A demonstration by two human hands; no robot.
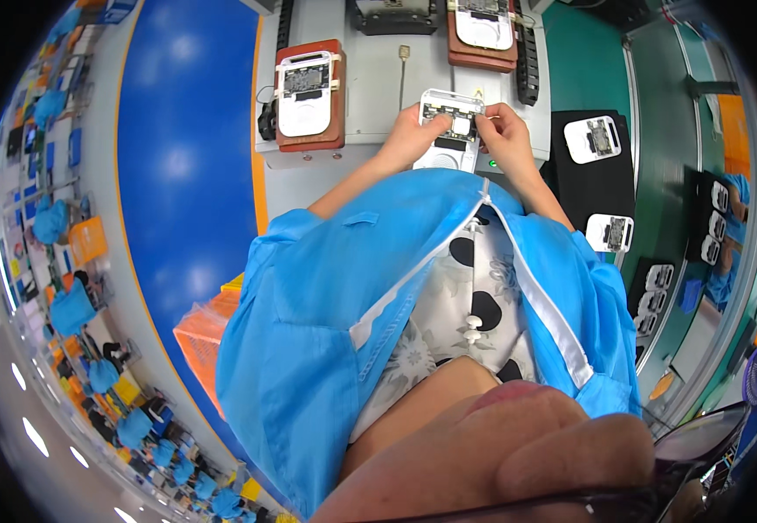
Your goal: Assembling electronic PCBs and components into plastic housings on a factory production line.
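Note:
Just in front of my body, a white plastic housing with an exposed circuit board (461,161) is held over the front edge of the bench. My left hand (412,139) grips its left side, with the thumb lying over the board. At the housing's upper right edge, my right hand (509,138) has thumb and forefinger pinched together. Whatever sits between those fingertips is too small to make out. A pale square part (460,125) shows on the board between the two hands.
Left on the grey bench (370,113), a red-brown fixture (337,122) holds a similar housing (304,113). Another loaded fixture (483,59) stands back right. A short cable connector (405,52) lies between them. More housings (592,139) rest on a black mat (583,187) at right.

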